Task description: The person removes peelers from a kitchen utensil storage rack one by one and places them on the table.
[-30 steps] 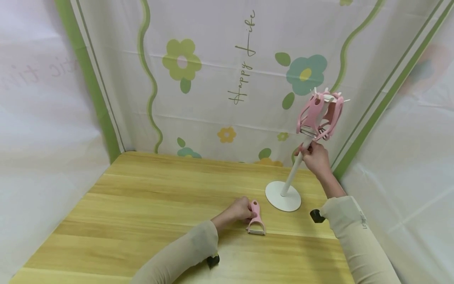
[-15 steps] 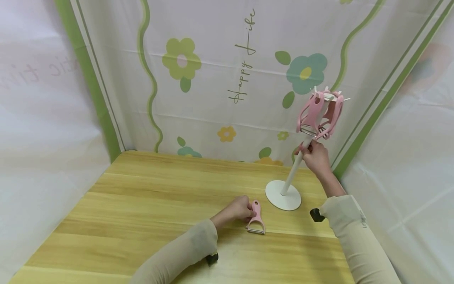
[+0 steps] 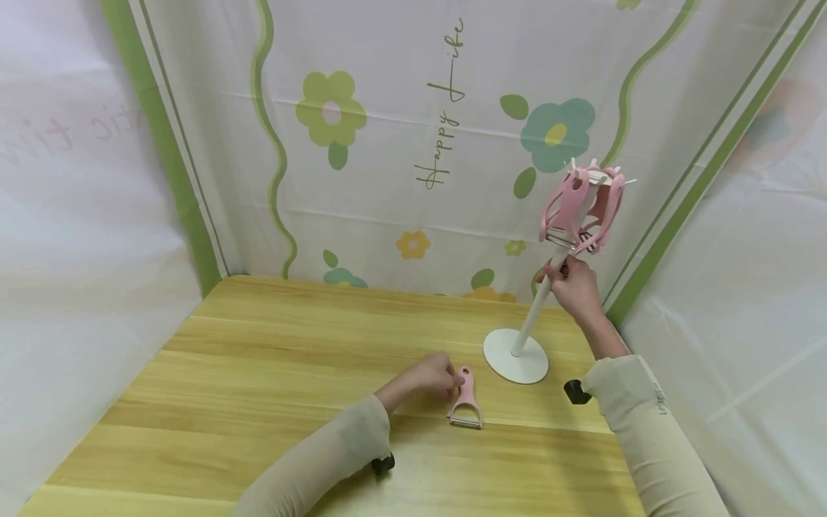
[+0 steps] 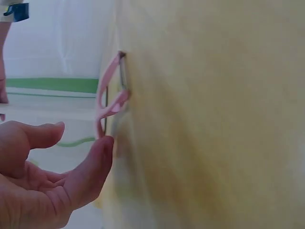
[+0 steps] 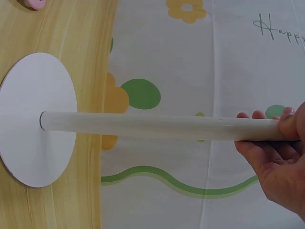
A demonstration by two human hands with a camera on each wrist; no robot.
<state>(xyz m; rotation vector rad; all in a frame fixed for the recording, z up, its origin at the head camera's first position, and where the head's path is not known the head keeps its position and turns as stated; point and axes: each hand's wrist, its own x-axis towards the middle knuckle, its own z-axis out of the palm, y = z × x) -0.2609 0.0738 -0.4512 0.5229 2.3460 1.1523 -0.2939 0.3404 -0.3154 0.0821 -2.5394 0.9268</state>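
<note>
A pink Y-shaped peeler (image 3: 466, 396) lies flat on the wooden table, handle toward the back and metal blade toward the front. At its handle is my left hand (image 3: 438, 375). The left wrist view shows that hand (image 4: 52, 176) with thumb and forefinger spread apart, one fingertip overlapping the end of the peeler (image 4: 109, 102). On the right, my right hand (image 3: 575, 286) grips the white pole (image 3: 535, 309) of an upright stand, just under several pink peelers (image 3: 575, 201) hung from its top hooks. Its fingers and thumb wrap the pole (image 5: 162, 126) in the right wrist view.
The stand's round white base (image 3: 500, 353) rests on the table (image 3: 271, 373), behind and right of the loose peeler. A white curtain (image 3: 388, 143) printed with flowers rises at the table's back edge, with further white sheets at both sides.
My left hand has shifted slightly left and back, its fingers loosening from the peeler's handle. The peeler stays on the table. My right hand and the stand hold still.
</note>
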